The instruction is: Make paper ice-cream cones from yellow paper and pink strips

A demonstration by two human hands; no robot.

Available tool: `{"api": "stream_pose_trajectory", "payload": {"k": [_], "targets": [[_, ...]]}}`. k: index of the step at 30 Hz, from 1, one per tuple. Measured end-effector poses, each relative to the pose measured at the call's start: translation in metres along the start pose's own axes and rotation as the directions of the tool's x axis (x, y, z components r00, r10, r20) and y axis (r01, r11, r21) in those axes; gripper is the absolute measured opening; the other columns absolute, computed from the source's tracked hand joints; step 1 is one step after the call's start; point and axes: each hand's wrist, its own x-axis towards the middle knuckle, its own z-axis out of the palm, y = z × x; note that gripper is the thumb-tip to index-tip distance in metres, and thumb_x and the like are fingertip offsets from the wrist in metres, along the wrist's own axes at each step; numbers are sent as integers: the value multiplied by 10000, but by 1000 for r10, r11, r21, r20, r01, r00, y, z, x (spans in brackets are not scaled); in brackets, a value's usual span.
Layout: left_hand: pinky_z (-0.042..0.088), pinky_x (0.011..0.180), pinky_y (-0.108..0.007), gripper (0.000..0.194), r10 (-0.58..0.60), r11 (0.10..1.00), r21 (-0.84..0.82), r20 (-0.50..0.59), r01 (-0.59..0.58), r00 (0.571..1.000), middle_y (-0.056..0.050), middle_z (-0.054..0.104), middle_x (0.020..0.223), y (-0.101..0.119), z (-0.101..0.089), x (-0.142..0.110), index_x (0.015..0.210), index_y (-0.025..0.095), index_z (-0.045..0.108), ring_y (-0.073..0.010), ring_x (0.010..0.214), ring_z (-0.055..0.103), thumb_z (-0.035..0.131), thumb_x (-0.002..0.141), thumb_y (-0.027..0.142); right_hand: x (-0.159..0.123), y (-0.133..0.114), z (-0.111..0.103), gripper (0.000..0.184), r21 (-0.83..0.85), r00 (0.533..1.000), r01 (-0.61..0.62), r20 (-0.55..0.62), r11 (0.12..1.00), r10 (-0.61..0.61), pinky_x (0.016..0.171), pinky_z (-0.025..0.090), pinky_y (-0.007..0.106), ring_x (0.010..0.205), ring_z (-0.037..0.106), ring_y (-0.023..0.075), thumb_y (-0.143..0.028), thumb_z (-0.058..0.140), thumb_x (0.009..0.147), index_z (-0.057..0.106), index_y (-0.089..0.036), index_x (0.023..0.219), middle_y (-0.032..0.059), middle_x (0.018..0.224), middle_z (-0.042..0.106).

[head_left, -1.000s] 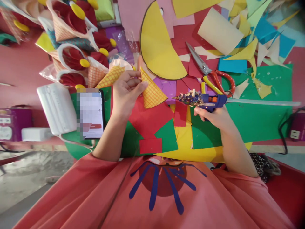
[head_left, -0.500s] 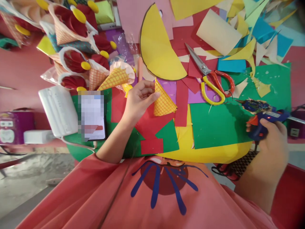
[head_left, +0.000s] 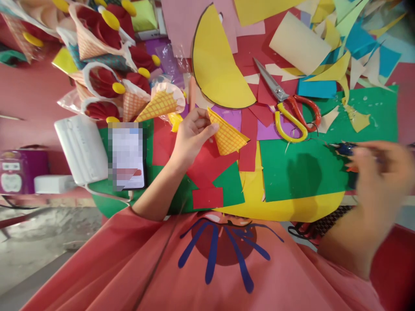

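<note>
My left hand (head_left: 196,134) pinches a small yellow paper cone (head_left: 228,134) with an orange grid pattern between thumb and fingers. It hovers over red paper pieces (head_left: 207,166). At the right, my right hand (head_left: 379,168) is smeared by motion and covers most of a dark blue glue gun (head_left: 345,149). The gun's nozzle points left, and a bit of its orange trigger shows. Whether the fingers grip it cannot be made out. A yellow half-round paper sheet (head_left: 215,65) with a dark edge lies beyond my left hand.
Scissors (head_left: 280,93) lie open on the scraps. Finished paper cones (head_left: 162,103) are heaped at the left, behind a phone (head_left: 129,160) and a white power bank (head_left: 81,151). Green sheets (head_left: 292,164) cover the front. A cream paper roll (head_left: 300,43) and cuttings lie at the back right.
The yellow cone has turned in my left hand, its lower end swinging to the right. My right hand, earlier clearly around the glue gun, has shifted right and now blurs over it.
</note>
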Motion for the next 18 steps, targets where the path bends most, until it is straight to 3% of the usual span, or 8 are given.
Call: {"api": "stream_pose_trajectory", "payload": {"k": [1, 3, 6, 9, 12, 18], "targets": [[482, 482, -184, 315, -5, 1000, -9, 3, 5, 1000, 12, 629, 736, -1, 0, 0, 842, 216, 533, -100, 589, 604, 740, 722, 419, -6, -17, 18, 112, 170, 992, 8, 124, 985, -29, 584, 478, 396, 673, 600, 203, -339, 653, 789, 645, -262, 870, 79, 826, 634], [514, 510, -196, 330, -16, 999, -30, 4, 16, 1000, 11, 633, 748, -3, 1, -1, 850, 219, 527, -115, 628, 632, 741, 725, 437, -17, -45, 54, 199, 405, 888, -98, 448, 909, -104, 706, 545, 386, 872, 657, 221, -349, 650, 806, 630, -259, 982, 81, 992, 667], [544, 536, -200, 331, -40, 997, -64, -11, 39, 999, 5, 651, 789, -4, 1, -1, 860, 224, 526, -126, 683, 660, 748, 720, 425, -23, -70, 100, 424, 518, 784, -154, 582, 842, -215, 902, 544, 390, 1085, 625, 223, -478, 691, 760, 559, -272, 1106, 74, 1202, 629], [560, 551, -190, 330, -69, 994, -92, -17, 67, 997, 3, 665, 824, -4, 2, -1, 855, 220, 518, -124, 710, 672, 760, 706, 387, -19, -79, 129, 511, 555, 725, -213, 642, 804, -251, 941, 534, 376, 1093, 622, 204, -585, 668, 743, 526, -267, 1117, 67, 1211, 622], [573, 567, -193, 332, -80, 991, -106, -11, 78, 997, 8, 664, 826, -4, 4, -2, 842, 215, 506, -126, 723, 684, 768, 701, 363, -12, -86, 142, 478, 592, 738, -222, 622, 775, -263, 903, 546, 363, 1021, 644, 191, -626, 639, 747, 539, -245, 1018, 41, 1054, 662], [595, 618, -214, 336, -87, 989, -116, 60, 93, 994, 13, 669, 829, -7, 11, -8, 849, 222, 500, -140, 760, 698, 769, 725, 379, -13, -91, 148, 366, 547, 771, -236, 609, 803, -188, 816, 565, 331, 912, 665, 184, -571, 658, 756, 581, -228, 858, 14, 901, 677]]}}
